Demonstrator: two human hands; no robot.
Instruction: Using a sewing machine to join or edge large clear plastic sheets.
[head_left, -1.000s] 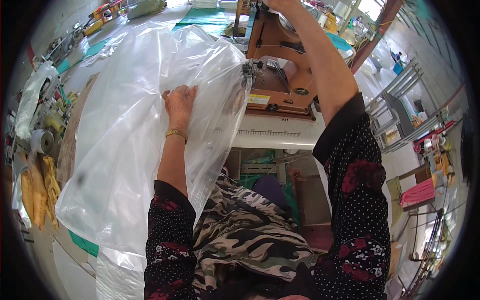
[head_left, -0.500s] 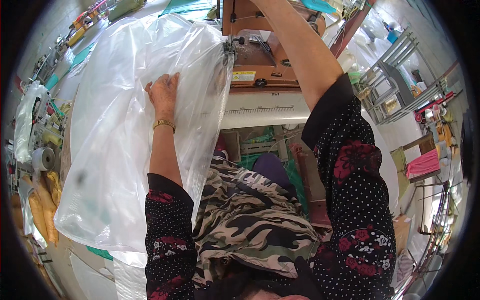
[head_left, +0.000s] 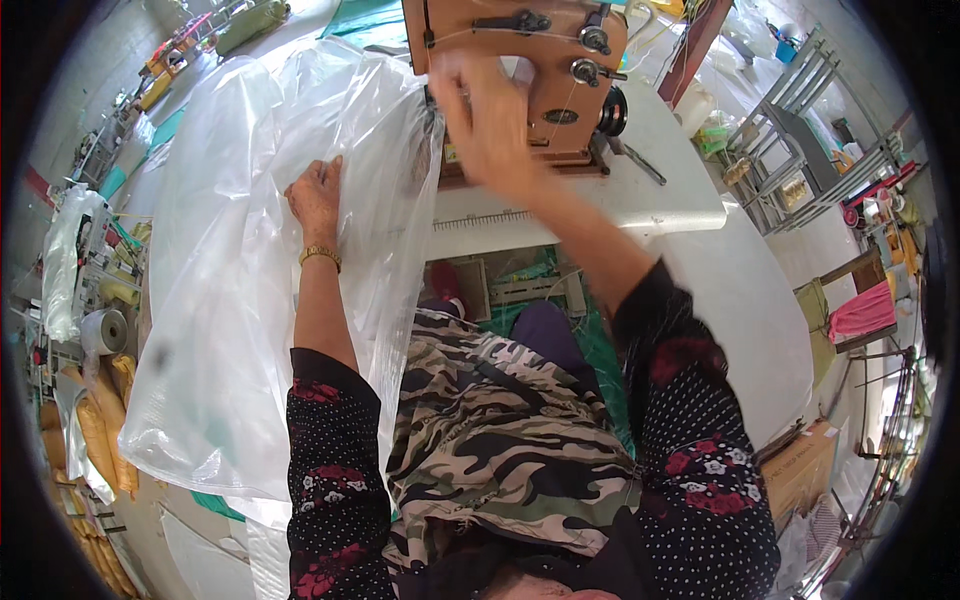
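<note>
A large clear plastic sheet or bag (head_left: 225, 290) spreads over the left side of the work table and hangs toward me. Its right edge runs up to the left end of a brown sewing machine (head_left: 565, 60). My left hand (head_left: 316, 195), with a gold-coloured band at the wrist, lies on the plastic, fingers curled and closed on a fold. Smeared by motion, my right hand (head_left: 487, 115) is in front of the machine's left part, near the plastic's upper right edge. Whether it holds anything cannot be made out. The needle area is hidden behind it.
A printed ruler scale (head_left: 480, 220) runs along the white table's (head_left: 680, 215) front edge. Scissors or a similar metal tool (head_left: 640, 163) lie right of the machine. A metal rack (head_left: 800, 150) stands at the right, a cardboard box (head_left: 800, 465) below it. Rolls (head_left: 103, 330) sit at the left.
My right hand has come down from beyond the top edge to the machine's left part. More of the machine shows now. My left hand stays on the plastic, its fingers more bunched.
</note>
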